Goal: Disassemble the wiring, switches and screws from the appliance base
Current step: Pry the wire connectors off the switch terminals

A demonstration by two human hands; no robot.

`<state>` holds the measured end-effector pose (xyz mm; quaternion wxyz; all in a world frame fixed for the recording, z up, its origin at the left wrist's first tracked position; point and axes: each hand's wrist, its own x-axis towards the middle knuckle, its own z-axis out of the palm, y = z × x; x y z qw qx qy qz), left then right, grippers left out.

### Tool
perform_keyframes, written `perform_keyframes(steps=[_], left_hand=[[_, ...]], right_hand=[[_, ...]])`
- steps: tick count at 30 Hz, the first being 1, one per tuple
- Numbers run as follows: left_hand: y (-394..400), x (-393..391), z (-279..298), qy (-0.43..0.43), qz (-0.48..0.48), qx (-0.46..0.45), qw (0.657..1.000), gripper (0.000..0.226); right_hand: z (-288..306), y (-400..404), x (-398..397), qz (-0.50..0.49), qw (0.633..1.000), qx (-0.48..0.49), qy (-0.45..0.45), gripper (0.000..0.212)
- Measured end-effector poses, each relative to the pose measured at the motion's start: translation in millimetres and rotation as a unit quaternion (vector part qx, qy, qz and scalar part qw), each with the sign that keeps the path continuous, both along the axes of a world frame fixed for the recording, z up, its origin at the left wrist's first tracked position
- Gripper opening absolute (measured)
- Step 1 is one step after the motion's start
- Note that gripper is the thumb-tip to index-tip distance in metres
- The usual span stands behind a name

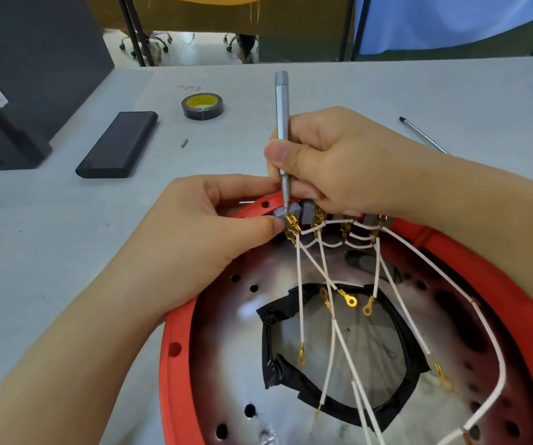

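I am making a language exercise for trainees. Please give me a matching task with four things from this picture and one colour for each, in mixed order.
Things:
1. tape roll
2. appliance base rim
3. wires
4. screwdriver

Colours:
A. white
B. silver-grey
C. black with a yellow core
D. orange-red

Pairs: 1-C, 2-D, 3-A, 4-B

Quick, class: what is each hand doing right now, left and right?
Left hand: closed, fingers pinching the gray switch at the base's rim.
Right hand: closed, gripping the silver screwdriver, tip down at the switch terminals.
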<state>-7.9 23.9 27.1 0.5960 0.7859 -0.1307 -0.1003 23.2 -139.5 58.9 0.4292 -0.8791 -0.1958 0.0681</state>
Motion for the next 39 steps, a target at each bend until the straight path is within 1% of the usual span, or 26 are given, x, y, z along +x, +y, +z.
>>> perform_keyframes(steps=[2,8,12,17,24,27,33,37,39], left_hand=[[0.2,0.1,-0.1,-0.001,0.001,0.003,1.000,0.029],[0.5,-0.2,0.1,-0.001,-0.003,0.005,1.000,0.029],[0.3,0.0,-0.5,0.002,-0.002,0.005,1.000,0.030],[0.8,-0.4,0.3,-0.006,-0.013,0.009,1.000,0.032],[-0.1,-1.3,2.5,-0.004,0.000,0.014,1.000,0.030],[-0.7,-1.9,3.1,-0.005,0.003,0.019,1.000,0.029],[-1.3,-1.3,1.3,-0.005,0.008,0.023,1.000,0.028],[-1.5,-2.3,2.3,-0.004,-0.001,0.008,1.000,0.030],[-0.8,-2.1,1.9,-0.002,0.002,0.007,1.000,0.030]], right_hand=[[1.1,0.3,1.6,0.004,1.000,-0.009,0.002,0.029],[2.4,0.7,0.3,0.018,0.999,0.015,0.034,0.028],[-0.5,-0.2,-1.5,0.006,1.000,0.018,0.019,0.029],[-6.3,-4.8,-7.7,-0.017,0.998,0.055,-0.006,0.031],[0.5,1.5,0.0,-0.014,1.000,-0.015,0.004,0.030],[3.0,2.5,2.5,-0.009,0.999,-0.022,0.026,0.030],[0.6,1.3,0.2,0.003,1.000,-0.010,0.019,0.029],[-5.0,-4.6,-4.6,-0.012,0.999,0.046,0.011,0.030],[-7.3,-5.7,-5.1,-0.017,0.998,0.054,0.002,0.030]])
